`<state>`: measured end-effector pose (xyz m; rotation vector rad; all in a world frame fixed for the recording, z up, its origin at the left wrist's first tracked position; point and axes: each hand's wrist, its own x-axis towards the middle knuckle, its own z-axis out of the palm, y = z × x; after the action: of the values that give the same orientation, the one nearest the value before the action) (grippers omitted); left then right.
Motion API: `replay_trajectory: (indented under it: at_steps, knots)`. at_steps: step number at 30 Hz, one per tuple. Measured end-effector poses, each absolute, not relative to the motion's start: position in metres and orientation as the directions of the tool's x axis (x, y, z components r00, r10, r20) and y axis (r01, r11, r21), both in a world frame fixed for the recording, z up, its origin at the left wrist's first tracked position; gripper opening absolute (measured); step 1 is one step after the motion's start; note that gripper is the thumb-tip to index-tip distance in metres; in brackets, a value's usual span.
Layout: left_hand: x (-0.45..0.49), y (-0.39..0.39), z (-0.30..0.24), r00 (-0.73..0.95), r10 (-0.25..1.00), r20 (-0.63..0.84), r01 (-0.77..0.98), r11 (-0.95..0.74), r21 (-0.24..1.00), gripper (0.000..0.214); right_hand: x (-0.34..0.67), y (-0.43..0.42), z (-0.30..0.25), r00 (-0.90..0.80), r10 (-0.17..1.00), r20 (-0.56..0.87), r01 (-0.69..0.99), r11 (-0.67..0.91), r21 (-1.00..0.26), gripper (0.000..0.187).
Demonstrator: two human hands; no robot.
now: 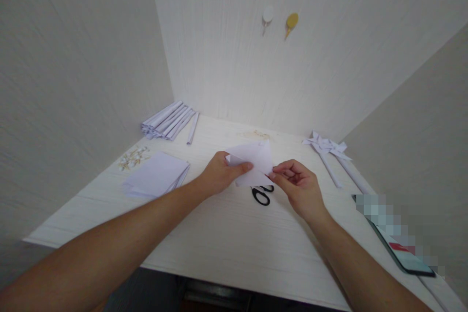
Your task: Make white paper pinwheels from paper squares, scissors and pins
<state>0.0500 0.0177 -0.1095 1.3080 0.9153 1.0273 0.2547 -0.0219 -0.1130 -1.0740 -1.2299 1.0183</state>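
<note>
Paper sheet [254, 155] over counter [204, 239]: one of each; sheet held in both hands above the middle.
Left grip: left hand [221, 174] clasps the sheet, thumb on top.
Right grip: right hand [302, 187] pinches its right edge.
Tear risk: hands pulling apart could rip or crease the paper.
Folded stack [157, 173]: one.
Paper tubes [168, 121]: one bundle, too overlapped to count, plus one loose tube [193, 128] beside it.
Phone [402, 251]: one.
Paper pinwheels [320, 144]: two.
Scissors [253, 195]: one pair, blades hidden.
Wall hooks [292, 20]: two.
</note>
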Motion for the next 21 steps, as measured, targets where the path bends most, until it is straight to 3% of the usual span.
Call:
replay_trajectory:
  at_steps: [21]
  knots:
    - [0.0492, 0.0182, -0.1108, 0.305, 0.952, 0.032, -0.061, -0.014, 0.998, 0.03, 0.2539, -0.0216, -0.1137, 0.062, 0.978, 0.201, -0.066, 0.205, -0.977, 0.031]
